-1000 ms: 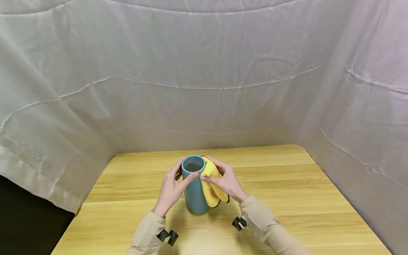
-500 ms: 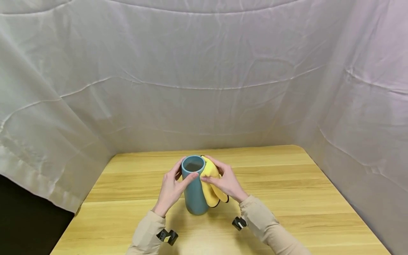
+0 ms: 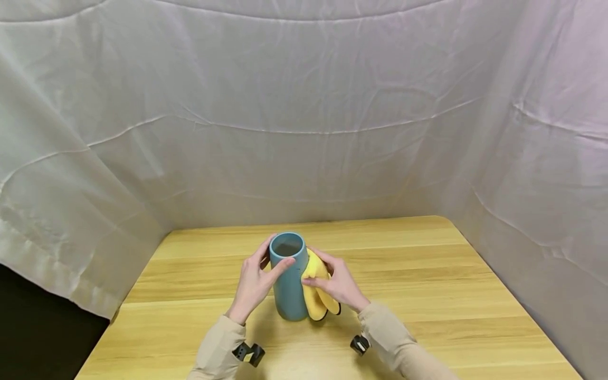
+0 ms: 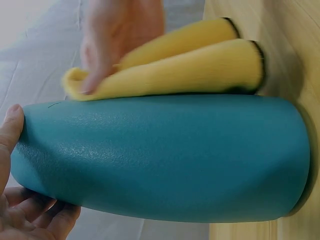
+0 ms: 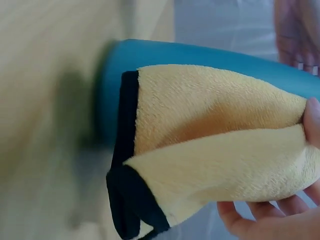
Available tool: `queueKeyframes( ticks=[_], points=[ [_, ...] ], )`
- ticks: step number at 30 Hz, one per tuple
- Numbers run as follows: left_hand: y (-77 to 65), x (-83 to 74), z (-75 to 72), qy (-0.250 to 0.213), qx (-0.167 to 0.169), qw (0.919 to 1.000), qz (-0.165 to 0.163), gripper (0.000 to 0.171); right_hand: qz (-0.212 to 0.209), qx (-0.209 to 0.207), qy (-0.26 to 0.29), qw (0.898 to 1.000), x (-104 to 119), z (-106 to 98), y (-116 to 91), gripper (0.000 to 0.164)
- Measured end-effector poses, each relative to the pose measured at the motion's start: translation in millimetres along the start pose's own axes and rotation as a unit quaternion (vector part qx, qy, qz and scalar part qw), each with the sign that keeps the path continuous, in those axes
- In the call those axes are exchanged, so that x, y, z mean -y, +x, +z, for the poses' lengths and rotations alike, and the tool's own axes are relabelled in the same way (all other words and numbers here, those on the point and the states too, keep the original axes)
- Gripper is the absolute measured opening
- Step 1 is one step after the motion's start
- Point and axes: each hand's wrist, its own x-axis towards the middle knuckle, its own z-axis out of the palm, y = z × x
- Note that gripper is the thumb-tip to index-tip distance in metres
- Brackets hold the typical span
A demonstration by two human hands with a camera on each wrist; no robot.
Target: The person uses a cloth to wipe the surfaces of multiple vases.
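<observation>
the left hand grips the upper end of a tall blue vase, its thumb lying on the near wall just under the rim, its other fingers curled round the opposite side; the vase stands between the two hands, its mouth level with the left fingertips and its base below them, seemingly resting on the wooden table; the right hand pinches a yellow cloth between the thumb, on the near face, and the fingers behind it; from that pinch the cloth drops in two folds with black-trimmed edges, one fold lying against the vase wall beneath the right thumb, the other hanging beside it, on the side away from the left fingers; the right hand is blurred in the left wrist view, so the exact press of each fingertip there cannot be told;

the step in hand looks like rubbing the outer wall with the cloth, the left fingers steadying while the right ones wipe; the next move would call for a firm left hold near the rim, the cloth kept flat between right fingers and wall, and perhaps a small turn of the vase to bring fresh surface under the right thumb.
</observation>
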Motion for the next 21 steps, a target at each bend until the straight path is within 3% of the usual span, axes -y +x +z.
queueKeyframes(
  ticks=[9, 16, 21],
  points=[
    [1.5, 1.3, -0.2, -0.004, 0.004, 1.0, 0.001, 0.064, 0.035, 0.024, 0.002, 0.999, -21, 2, -9, 0.083],
    [2.4, 1.3, 0.0, -0.005, 0.003, 1.0, -0.003, 0.064, 0.038, 0.013, 0.023, 0.999, -15, 0, -7, 0.077],
    [1.4, 2.2, -0.7, -0.006, 0.001, 1.0, -0.004, 0.063, 0.02, 0.001, 0.051, 0.999, 1, -2, 2, 0.074]
  ],
)
